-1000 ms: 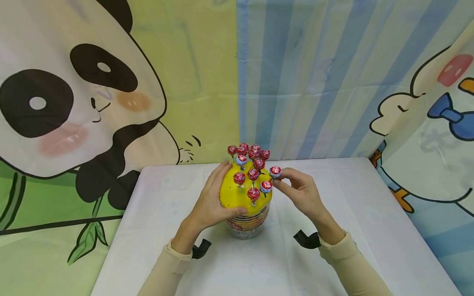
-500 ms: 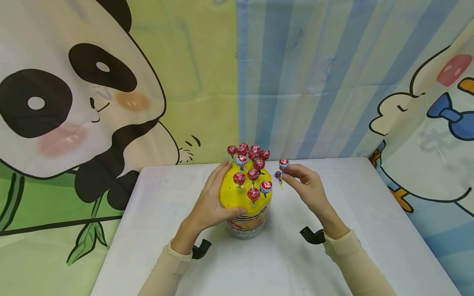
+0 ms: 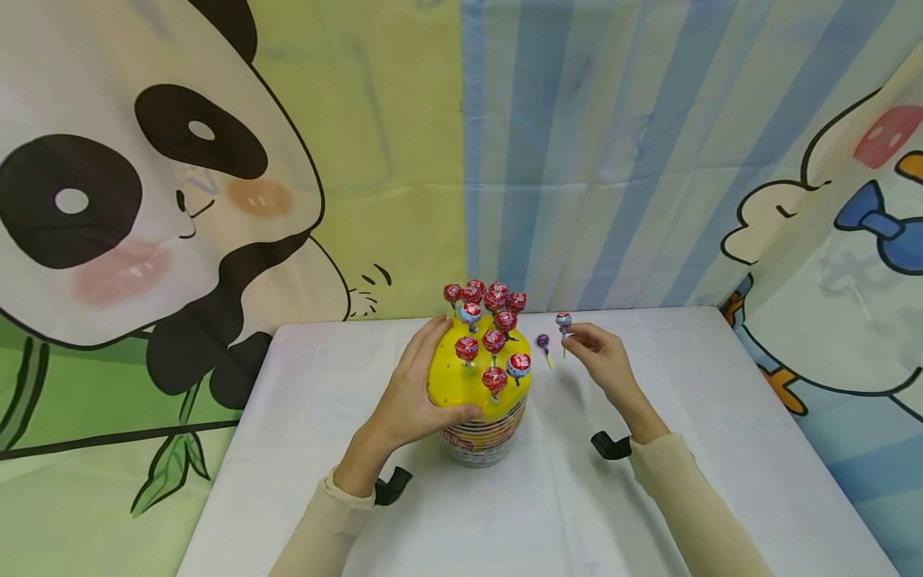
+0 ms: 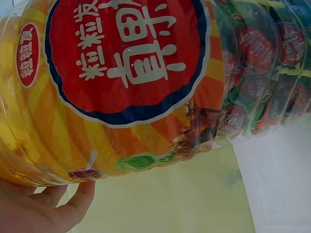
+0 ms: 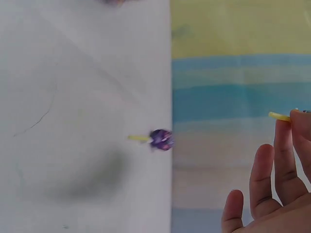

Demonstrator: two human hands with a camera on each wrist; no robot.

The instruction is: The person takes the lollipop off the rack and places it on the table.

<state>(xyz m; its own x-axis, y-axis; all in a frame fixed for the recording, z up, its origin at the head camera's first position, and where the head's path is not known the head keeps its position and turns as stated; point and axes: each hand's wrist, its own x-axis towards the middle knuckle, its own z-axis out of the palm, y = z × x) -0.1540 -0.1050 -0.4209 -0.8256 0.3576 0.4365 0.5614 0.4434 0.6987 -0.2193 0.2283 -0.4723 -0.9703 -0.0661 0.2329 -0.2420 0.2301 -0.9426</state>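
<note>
Left hand [image 3: 404,401] wraps the side of the yellow-domed lollipop jar [image 3: 479,385], steadying it mid-worktop [image 3: 649,497]. Right hand [image 3: 602,361] pinches a pulled lollipop [image 3: 563,322] by its stick, held apart from the jar. A purple lollipop [image 3: 543,343] lies on the worktop beside it. Step, as judged: unloading the dome. Next calls for laying this one beside the purple one.

- Two bare hands, left hand [image 3: 411,401] and right hand [image 3: 604,361], without rings or gloves.
- Long, close-fitting cream fabric sleeves [image 3: 324,521] reach both wrists.
- A black curved plastic camera mount [image 3: 392,483] sits under each wrist.
</note>
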